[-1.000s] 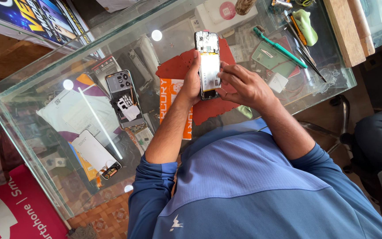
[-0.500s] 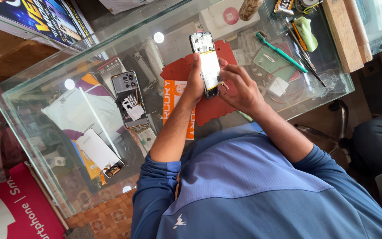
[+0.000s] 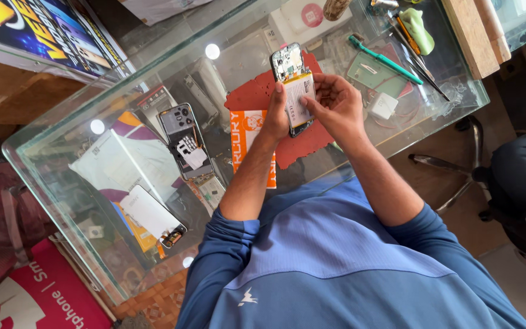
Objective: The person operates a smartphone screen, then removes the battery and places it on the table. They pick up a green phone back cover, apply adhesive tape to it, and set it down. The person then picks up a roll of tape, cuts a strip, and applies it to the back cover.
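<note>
- One big glass table (image 3: 123, 103) is under everything.
- One red mat (image 3: 257, 100) lies flat on the glass, below the hands.
- One open phone (image 3: 293, 85) with its back off is held up over the red mat.
- Left hand (image 3: 277, 119) wraps around the phone's side and holds it.
- Right hand (image 3: 336, 103) holds the other side, its fingertips pressed on the white battery (image 3: 299, 97).
- One green toothbrush (image 3: 385, 59) lies near the right hand.

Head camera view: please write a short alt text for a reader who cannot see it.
Both hands, left hand and right hand, hold an opened phone with its battery showing, above a red mat on a glass table.
</note>
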